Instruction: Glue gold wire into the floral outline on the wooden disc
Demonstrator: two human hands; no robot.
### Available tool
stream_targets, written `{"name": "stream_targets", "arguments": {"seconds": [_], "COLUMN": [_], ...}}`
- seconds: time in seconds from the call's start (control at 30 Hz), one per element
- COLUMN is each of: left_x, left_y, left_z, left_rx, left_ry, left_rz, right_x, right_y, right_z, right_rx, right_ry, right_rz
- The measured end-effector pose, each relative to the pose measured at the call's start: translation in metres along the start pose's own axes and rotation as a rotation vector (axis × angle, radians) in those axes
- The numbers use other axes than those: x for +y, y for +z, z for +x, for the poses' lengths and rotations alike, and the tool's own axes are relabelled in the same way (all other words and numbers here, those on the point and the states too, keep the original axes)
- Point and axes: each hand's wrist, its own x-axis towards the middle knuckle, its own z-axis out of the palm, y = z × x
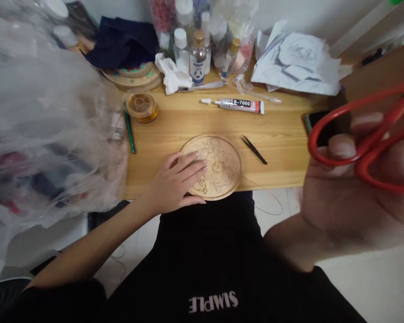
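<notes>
My left hand (180, 179) lies flat, fingers apart, on the left side of a round wooden board (227, 190). Flower outlines cover the board, and gold wire (202, 185) follows some of the lines at its lower left. Raised at the right, close to the camera, my right hand (353, 193) grips red-handled scissors (333, 114); the blades are out of view. Black tweezers (255, 150) rest on the table to the right of the board. A thin wire (272, 211) trails past the table's front edge.
A glue tube (242, 105) lies behind the board. A spool of golden wire (142, 106) and a green pencil (129, 132) are at left, beside a big plastic bag (54, 116). Bottles (198, 58) and papers (296, 58) line the back. A phone (318, 123) lies right.
</notes>
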Motion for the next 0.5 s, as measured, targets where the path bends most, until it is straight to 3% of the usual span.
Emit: {"name": "stream_targets", "arguments": {"seconds": [0.2,0.37,0.5], "left_x": [0.006,0.008,0.009], "left_y": [0.004,0.007,0.007], "left_z": [0.008,0.009,0.011], "left_rx": [0.055,0.072,0.067], "left_ry": [-0.047,-0.089,-0.115], "left_rz": [0.025,0.023,0.028], "right_x": [0.023,0.052,0.062], "right_y": [0.030,0.025,0.024], "right_z": [0.012,0.032,0.040], "right_rx": [-0.109,-0.323,-0.405], "right_ry": [-0.031,0.132,0.157], "right_rz": [0.157,0.112,0.053]}}
